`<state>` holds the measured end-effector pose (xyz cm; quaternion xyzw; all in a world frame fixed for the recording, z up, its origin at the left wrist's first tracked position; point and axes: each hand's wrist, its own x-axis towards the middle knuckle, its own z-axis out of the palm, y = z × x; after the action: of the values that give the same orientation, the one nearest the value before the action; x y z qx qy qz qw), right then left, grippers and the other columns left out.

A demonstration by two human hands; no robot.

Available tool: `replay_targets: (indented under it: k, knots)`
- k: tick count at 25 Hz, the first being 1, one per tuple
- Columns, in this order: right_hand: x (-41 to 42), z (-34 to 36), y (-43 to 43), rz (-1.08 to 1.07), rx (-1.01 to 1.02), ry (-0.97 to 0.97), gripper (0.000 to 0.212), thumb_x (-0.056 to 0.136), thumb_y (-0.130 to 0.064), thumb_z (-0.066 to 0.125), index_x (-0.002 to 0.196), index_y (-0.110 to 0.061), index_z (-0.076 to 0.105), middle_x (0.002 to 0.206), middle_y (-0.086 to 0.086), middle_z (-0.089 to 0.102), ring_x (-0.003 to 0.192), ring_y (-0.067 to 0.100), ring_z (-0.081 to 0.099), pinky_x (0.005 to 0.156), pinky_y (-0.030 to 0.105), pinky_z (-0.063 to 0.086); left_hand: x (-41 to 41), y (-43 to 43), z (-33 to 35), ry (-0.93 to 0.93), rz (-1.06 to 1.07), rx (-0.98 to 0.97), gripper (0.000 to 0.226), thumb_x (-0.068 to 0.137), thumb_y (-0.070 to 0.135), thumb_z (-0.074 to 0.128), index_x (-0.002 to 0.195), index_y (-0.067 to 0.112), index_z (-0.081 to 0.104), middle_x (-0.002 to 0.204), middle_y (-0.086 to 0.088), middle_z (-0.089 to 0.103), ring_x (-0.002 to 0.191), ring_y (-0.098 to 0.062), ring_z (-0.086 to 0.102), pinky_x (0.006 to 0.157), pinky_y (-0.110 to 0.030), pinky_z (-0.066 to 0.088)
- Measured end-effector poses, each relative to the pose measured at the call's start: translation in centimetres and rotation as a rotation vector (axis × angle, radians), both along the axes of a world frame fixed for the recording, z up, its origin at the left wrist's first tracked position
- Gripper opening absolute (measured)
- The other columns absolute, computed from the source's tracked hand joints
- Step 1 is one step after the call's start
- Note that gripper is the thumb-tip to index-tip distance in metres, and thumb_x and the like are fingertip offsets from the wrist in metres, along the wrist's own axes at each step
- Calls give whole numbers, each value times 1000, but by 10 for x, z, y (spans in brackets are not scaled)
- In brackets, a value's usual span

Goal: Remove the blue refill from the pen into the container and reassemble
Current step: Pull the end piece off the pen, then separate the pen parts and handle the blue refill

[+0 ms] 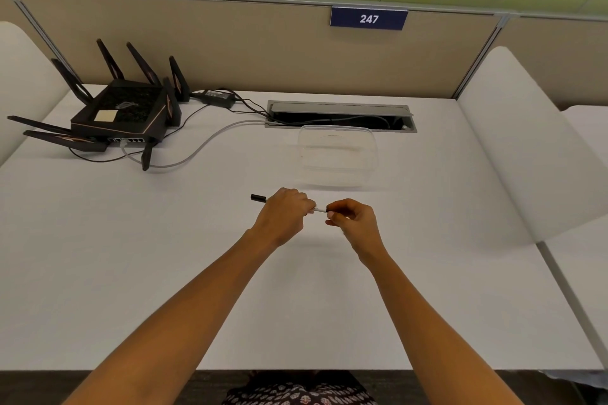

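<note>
Head view: left hand [283,212] clamps pen [260,198] barrel steady; right hand [353,219] pinches tip end, likely to unscrew; container [339,154] waits beyond hands for refill.

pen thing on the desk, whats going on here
A person is working on a pen with both bare hands above a white desk. The left hand grips the barrel, its black end sticking out to the left. The right hand pinches the other end, with a short pale stretch showing between the hands. A clear container sits just beyond and looks empty.
</note>
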<state>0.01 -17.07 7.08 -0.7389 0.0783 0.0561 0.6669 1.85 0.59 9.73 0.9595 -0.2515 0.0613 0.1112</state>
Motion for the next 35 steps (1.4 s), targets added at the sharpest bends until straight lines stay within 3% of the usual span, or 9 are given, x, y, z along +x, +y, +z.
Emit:
replay_targets:
  k: [6, 11, 15, 21, 27, 30, 32, 35]
  knots:
    - [1, 5, 3, -37, 52, 35, 7, 90, -12, 65, 88, -9, 72, 78, 11, 72, 69, 23, 72, 70, 32, 62, 4, 0, -1, -3, 1, -4, 29, 81, -5, 47, 92, 11, 69, 82, -6, 69, 74, -27, 56, 72, -28, 32]
    - [2, 7, 2, -13, 76, 30, 10, 87, -3, 66, 95, -5, 71, 84, 12, 71, 76, 23, 70, 64, 20, 57, 6, 1, -4, -4, 4, 4, 29, 81, -4, 48, 92, 12, 69, 82, -6, 69, 75, -27, 57, 73, -31, 36]
    - [5, 5, 3, -28, 80, 55, 7, 90, -14, 67, 94, -9, 70, 79, 14, 70, 71, 24, 69, 68, 34, 62, 8, 1, -2, -12, 8, -10, 28, 82, -3, 47, 92, 12, 69, 82, -6, 69, 76, -27, 57, 75, -30, 35]
    - [7, 1, 3, -17, -24, 25, 8, 90, -7, 64, 88, -5, 72, 73, 11, 69, 64, 19, 68, 66, 34, 62, 10, 3, -4, -12, -25, 7, 29, 82, -4, 47, 94, 12, 69, 85, -6, 69, 79, -26, 58, 77, -31, 36]
    - [3, 0, 1, -72, -86, -32, 8, 90, -4, 62, 88, -6, 70, 70, 6, 68, 59, 14, 67, 60, 26, 59, 14, -1, -8, -25, -45, -5, 29, 70, -11, 52, 79, 10, 70, 69, -7, 68, 66, -28, 59, 69, -34, 44]
    - [-1, -9, -44, -232, -55, -29, 9, 91, -1, 61, 86, -5, 69, 67, 8, 66, 56, 15, 66, 64, 33, 60, 27, 48, -15, -64, 60, -65, 29, 53, -9, 51, 64, 14, 66, 56, -4, 64, 51, -28, 59, 57, -29, 44]
    - [-2, -12, -73, -259, -72, 11, 9, 90, -4, 64, 86, -8, 70, 70, 10, 68, 60, 19, 69, 70, 36, 60, 36, 78, -14, -62, 118, -17, 30, 57, -14, 58, 65, 13, 67, 57, -4, 66, 50, -28, 58, 59, -29, 43]
    - [-3, -19, -74, -243, -136, 68, 9, 89, -5, 65, 91, -9, 73, 75, 10, 72, 68, 23, 70, 64, 27, 59, 36, 70, -12, -60, 108, 39, 29, 59, -15, 67, 66, 14, 67, 56, -3, 65, 48, -26, 54, 61, -26, 37]
